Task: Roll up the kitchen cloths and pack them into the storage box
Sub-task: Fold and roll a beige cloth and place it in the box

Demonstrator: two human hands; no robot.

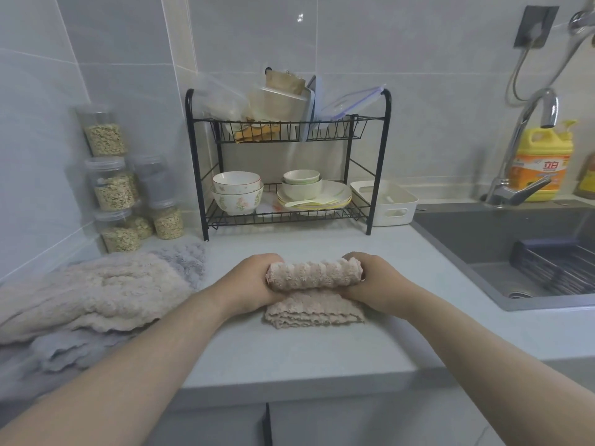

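Black dish rack point(196, 165) ahead of me, bowls point(237, 197) and plates point(335, 191) on lower shelf. Oat jars point(114, 191) left. Yellow detergent bottle point(544, 162) behind faucet point(512, 192), sink point(483, 239) right.

Counter point(289, 349), front to rear.
- Front centre: cloth point(314, 276), part rolled, roll on its flat tail; left hand point(254, 283) grips its left end, right hand point(375, 281) its right end.
- Front left: pile point(96, 291) of cloths.
- Rear left: jars point(116, 191), stacked, behind pile.
- Rear centre: rack point(331, 132). Upper shelf holds containers point(280, 101); lower shelf holds bowls point(236, 196) left, plates point(328, 194) right.
- Box point(391, 204): just right of rack.
- Right: sink point(483, 239); tap point(521, 146) and bottle point(544, 156) behind it.
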